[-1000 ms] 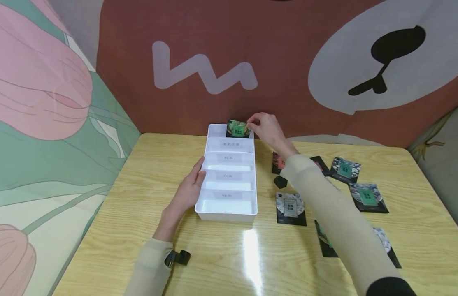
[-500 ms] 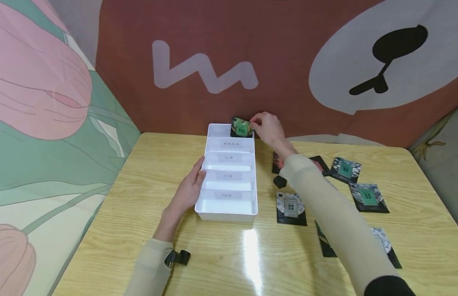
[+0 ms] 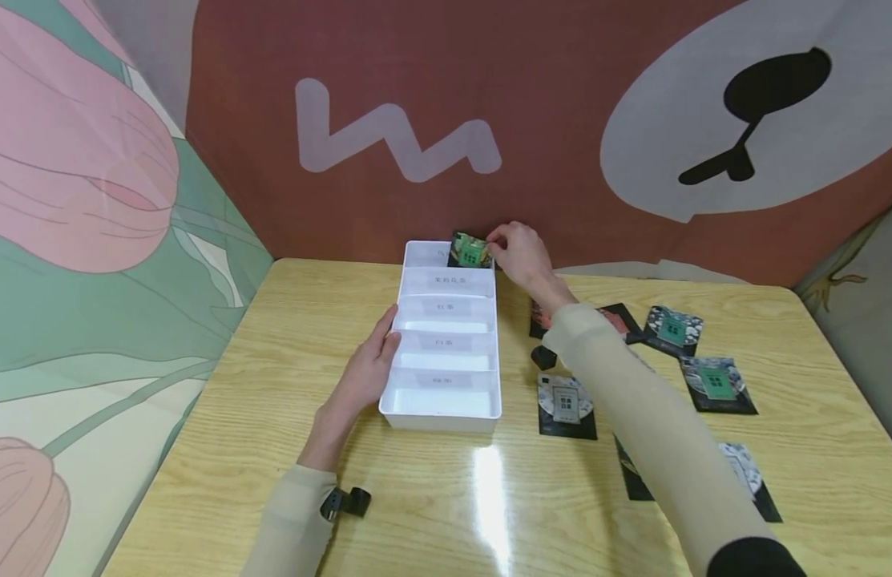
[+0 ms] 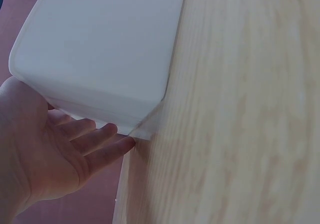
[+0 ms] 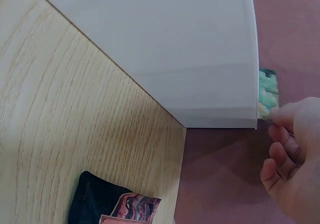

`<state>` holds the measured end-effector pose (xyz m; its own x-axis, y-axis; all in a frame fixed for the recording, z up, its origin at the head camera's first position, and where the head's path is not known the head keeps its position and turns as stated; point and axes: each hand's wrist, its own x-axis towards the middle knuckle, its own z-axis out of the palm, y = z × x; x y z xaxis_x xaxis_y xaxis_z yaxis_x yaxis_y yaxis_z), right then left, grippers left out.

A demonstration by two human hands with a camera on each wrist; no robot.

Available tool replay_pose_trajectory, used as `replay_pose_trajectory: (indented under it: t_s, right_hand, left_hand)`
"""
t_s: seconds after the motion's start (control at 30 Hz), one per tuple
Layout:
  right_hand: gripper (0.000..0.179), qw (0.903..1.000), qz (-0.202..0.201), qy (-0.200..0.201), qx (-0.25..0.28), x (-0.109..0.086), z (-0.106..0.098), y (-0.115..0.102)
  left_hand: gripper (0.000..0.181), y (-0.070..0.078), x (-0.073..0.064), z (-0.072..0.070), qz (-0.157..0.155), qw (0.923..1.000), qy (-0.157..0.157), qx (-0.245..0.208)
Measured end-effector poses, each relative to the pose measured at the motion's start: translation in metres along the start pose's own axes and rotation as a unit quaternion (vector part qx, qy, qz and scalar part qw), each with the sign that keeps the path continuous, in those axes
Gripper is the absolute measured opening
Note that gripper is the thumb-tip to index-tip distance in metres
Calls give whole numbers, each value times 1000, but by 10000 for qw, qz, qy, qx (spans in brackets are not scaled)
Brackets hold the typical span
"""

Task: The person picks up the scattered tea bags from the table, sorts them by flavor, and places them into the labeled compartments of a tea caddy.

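Note:
A long white box (image 3: 446, 421) split crosswise into several labelled compartments stands on the table. My left hand (image 3: 366, 369) rests against its left side; in the left wrist view the fingers (image 4: 97, 136) lie fairly straight along the wall. At the box's far end, my right hand (image 3: 521, 250) pinches the right edge of a black and green tea sachet (image 3: 469, 250) between thumb and fingertips. The sachet overlaps the farthest compartment and covers part of its label. In the right wrist view, a strip of the sachet (image 5: 268, 92) shows past the box rim.
Right of the box lie several dark sachets: one with a grey label (image 3: 567, 407), two with green labels (image 3: 672, 327), and red ones (image 3: 619, 320) partly under the right sleeve. A small black object (image 3: 543, 357) sits near the box. A patterned wall stands behind the wooden table (image 3: 272, 344).
The right hand has shifted the green sachet slightly to the right over the far compartment, uncovering part of its label. The left hand and the box stay put.

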<state>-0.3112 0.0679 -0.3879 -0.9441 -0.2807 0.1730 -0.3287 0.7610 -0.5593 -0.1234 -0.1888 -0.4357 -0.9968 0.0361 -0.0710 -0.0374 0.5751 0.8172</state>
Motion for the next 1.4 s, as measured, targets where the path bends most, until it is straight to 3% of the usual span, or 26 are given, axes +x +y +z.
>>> replay_pose_trajectory:
  t_s: [0.83,1.4]
  right_hand:
    - [24,9996,169,-84,216,-13,-18,14]
    - [23,9997,-116,-229,9,-36,-35,12]
  left_hand:
    - [54,3,2,0,-25,10000,-14,-32]
    - [55,0,-1,1,-44,10000,-69,-36]
